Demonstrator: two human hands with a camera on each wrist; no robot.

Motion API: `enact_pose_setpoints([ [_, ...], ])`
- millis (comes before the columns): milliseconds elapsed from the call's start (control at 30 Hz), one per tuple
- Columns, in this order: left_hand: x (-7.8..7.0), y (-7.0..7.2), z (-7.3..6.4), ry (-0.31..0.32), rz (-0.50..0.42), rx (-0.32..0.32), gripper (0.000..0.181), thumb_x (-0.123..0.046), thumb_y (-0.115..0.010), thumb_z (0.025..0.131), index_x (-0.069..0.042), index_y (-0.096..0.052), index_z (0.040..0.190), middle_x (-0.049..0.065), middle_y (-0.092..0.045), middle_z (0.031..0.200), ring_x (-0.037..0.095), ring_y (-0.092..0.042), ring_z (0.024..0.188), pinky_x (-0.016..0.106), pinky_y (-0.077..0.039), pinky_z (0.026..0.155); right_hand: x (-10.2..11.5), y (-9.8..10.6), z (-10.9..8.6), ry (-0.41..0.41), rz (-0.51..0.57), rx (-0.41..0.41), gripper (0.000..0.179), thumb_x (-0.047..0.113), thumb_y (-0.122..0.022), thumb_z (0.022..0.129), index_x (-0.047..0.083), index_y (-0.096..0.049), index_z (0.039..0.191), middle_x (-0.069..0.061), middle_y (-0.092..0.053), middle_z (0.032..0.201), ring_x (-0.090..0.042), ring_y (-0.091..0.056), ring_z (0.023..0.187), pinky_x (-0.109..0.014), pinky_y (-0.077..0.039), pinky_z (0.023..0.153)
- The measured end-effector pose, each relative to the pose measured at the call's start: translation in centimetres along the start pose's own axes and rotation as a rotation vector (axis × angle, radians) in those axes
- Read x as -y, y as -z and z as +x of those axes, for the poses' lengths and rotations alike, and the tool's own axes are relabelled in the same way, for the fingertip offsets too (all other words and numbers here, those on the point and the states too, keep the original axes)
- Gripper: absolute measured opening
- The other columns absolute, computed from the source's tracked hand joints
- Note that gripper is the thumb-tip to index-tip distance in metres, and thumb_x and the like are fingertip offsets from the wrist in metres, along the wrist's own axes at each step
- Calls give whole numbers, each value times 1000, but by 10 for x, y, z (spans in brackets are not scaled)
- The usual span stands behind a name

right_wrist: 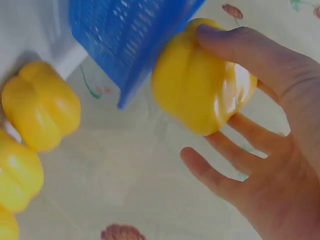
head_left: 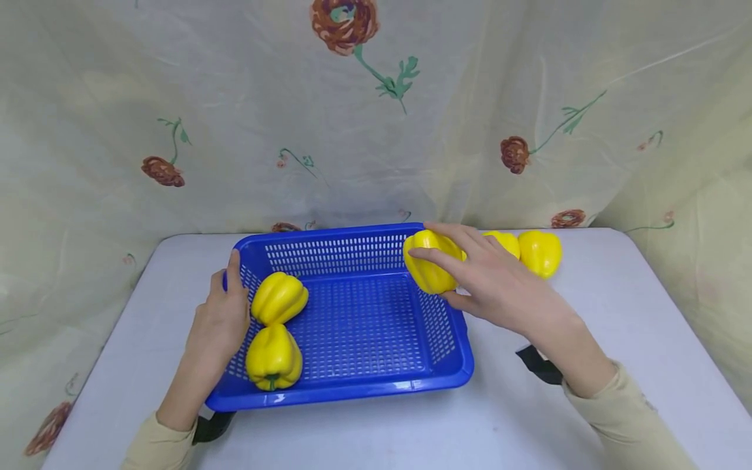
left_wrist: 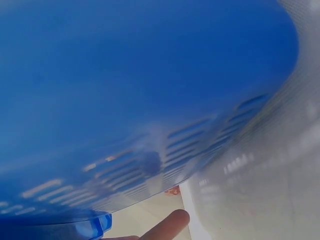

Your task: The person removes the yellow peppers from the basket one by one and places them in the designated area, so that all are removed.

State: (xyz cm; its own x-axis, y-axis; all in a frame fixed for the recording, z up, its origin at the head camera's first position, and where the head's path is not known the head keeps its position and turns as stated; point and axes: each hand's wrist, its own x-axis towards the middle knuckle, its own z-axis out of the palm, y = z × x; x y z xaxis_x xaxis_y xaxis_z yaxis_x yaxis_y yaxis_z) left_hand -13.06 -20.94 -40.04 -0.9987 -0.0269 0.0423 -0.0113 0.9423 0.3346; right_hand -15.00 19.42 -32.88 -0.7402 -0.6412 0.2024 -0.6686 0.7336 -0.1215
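Pepper, yellow and glossy, is in your right hand, thumb and fingers part-way spread around it, with at least one finger clear of its skin. You have it up at the far right corner of the blue basket; whether it touches the rim is hard to say. Your left hand grips the basket's left end, fingers bent over the edge. Two peppers lie inside near that hand, touching. Three more peppers rest on the white table, to the basket's right.
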Motion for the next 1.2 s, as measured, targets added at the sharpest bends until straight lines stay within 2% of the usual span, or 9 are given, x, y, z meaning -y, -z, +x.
enact_pose_setpoints([
  [200, 0, 0, 0, -7, 5, -8, 75, -7, -48, 112, 0, -4, 172, 49, -42, 151, 24, -52, 44, 36, -57, 44, -8, 10, -15, -30, -41, -55, 86, 5, -94, 81, 28, -53, 152, -15, -49, 164, -39, -52, 145, -61, -53, 115],
  [500, 1, -1, -1, -6, 17, 1, 74, -9, -48, 112, -1, -5, 172, 48, -42, 151, 23, -51, 44, 34, -55, 43, -18, 7, -31, -37, -73, -58, 89, 2, -97, 76, 15, -52, 152, -21, -52, 158, -43, -54, 141, -63, -54, 113],
  [633, 1, -1, 0, -5, 22, -1, 75, -8, -49, 112, -1, -5, 172, 48, -42, 151, 23, -51, 44, 34, -55, 44, -19, 5, -34, -91, -80, 5, 90, 4, -97, 75, 15, -52, 152, -21, -52, 158, -43, -54, 142, -63, -55, 112],
  [800, 1, 0, 0, -12, 25, -15, 75, -8, -50, 111, 1, -6, 172, 49, -44, 150, 24, -51, 44, 35, -56, 44, -20, 0, -36, -180, -75, 121, 96, 9, -97, 78, 13, -47, 159, -22, -50, 162, -45, -50, 147, -69, -48, 116],
  [933, 0, 0, 0, -22, 27, -28, 74, -7, -50, 111, 2, -8, 171, 49, -45, 149, 23, -50, 43, 34, -54, 42, -20, -9, -38, -187, -79, 162, 99, 12, -98, 77, 9, -46, 161, -22, -51, 162, -45, -51, 147, -70, -48, 116],
  [1200, 0, 0, 0, -21, 29, -22, 75, -7, -50, 111, 2, -7, 171, 49, -44, 149, 22, -49, 43, 30, -50, 41, -20, -32, -44, -156, -103, 182, 96, 14, -100, 74, 6, -52, 156, -23, -56, 157, -46, -56, 142, -70, -51, 112],
])
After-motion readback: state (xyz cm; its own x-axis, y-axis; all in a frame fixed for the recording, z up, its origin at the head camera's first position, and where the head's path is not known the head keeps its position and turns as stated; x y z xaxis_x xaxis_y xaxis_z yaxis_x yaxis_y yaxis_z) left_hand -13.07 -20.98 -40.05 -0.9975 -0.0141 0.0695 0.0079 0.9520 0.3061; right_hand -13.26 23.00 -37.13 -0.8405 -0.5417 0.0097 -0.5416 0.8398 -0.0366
